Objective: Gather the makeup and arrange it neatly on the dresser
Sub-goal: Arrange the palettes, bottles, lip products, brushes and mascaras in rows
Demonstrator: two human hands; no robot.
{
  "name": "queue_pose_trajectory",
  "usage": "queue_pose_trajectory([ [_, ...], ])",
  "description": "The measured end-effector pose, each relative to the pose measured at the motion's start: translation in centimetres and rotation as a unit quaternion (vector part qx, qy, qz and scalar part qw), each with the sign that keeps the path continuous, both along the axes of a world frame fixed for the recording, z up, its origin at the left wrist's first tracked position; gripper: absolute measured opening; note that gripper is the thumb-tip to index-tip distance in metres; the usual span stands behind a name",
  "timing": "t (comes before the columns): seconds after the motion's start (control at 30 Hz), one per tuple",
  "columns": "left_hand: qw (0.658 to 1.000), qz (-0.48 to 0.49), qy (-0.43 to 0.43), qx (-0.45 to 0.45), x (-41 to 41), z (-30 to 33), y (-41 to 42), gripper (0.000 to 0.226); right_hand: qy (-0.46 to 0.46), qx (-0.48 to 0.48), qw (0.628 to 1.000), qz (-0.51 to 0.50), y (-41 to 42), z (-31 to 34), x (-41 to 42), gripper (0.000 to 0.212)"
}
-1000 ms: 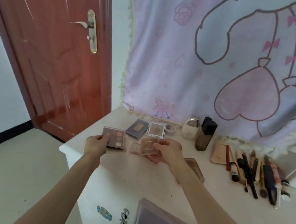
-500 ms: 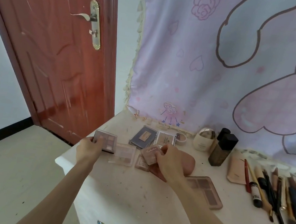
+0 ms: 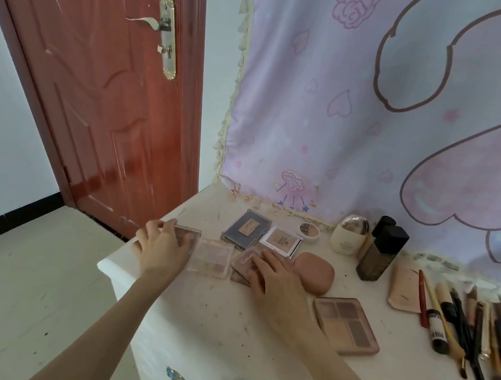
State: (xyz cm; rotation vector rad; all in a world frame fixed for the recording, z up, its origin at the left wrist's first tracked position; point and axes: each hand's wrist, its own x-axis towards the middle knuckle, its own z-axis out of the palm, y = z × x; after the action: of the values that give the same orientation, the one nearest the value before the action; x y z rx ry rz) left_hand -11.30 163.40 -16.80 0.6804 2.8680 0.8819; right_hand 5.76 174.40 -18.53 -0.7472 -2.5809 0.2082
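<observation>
The small brown palette (image 3: 184,238) that the left hand (image 3: 161,250) carried in the air a second ago now lies flat near the desk's (image 3: 210,312) left corner, the hand's grip laid over it with fingers curled at its far edge. The lettered pink palette (image 3: 244,261) under the right hand (image 3: 273,275) has likewise come down from mid-air and sits tilted on another small compact, the right grip pressing it with nearly straight fingers. Between the two hands lies a pale clear-lidded palette (image 3: 213,256), touching the brown one. Just beyond the right fingers sit a dark grey compact (image 3: 245,229) and a white-framed compact (image 3: 280,241); beside the right hand is a peach oval case (image 3: 314,273), and nearer its wrist a four-pan eyeshadow palette (image 3: 346,325). Farther right stand a dark bottle (image 3: 381,255) and a row of brushes and pencils (image 3: 463,329). The white desk is speckled with marks. Behind it hangs a lilac cartoon cloth (image 3: 380,111); left of that is a red-brown door (image 3: 98,74) and pale floor.
</observation>
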Motion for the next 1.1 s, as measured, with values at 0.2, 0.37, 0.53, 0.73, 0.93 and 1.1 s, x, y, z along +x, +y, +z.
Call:
queue_pose_trajectory([
  [0.2, 0.975, -0.21, 0.057, -0.035, 1.6, 0.8, 4.5, 0.04, -0.112, -0.05, 0.992, -0.015, 1.9, 0.9, 0.5, 0.091],
  [0.37, 0.948, -0.295, 0.068, -0.097, 1.7, 0.2, 7.6, 0.04, -0.168, -0.048, 0.985, -0.019, 2.7, 0.7, 0.8, 0.101],
  [0.53, 0.958, -0.253, 0.102, -0.094, 1.0, 0.6, 9.0, 0.038, -0.149, -0.025, 0.988, -0.022, 3.1, -0.2, 0.4, 0.087],
  [0.73, 0.952, -0.262, 0.074, -0.142, 0.4, 1.0, 10.1, 0.055, -0.139, -0.053, 0.988, -0.034, 3.1, -0.7, 0.4, 0.071],
  [0.93, 0.953, -0.276, 0.027, -0.124, 0.3, 1.7, 9.4, 0.057, -0.152, -0.055, 0.987, -0.007, 2.9, 0.1, 0.8, 0.101],
  [1.1, 0.975, -0.219, 0.019, 0.007, 1.6, 3.1, 7.8, 0.052, -0.152, -0.122, 0.981, 0.007, 2.8, 1.8, 1.3, 0.065],
])
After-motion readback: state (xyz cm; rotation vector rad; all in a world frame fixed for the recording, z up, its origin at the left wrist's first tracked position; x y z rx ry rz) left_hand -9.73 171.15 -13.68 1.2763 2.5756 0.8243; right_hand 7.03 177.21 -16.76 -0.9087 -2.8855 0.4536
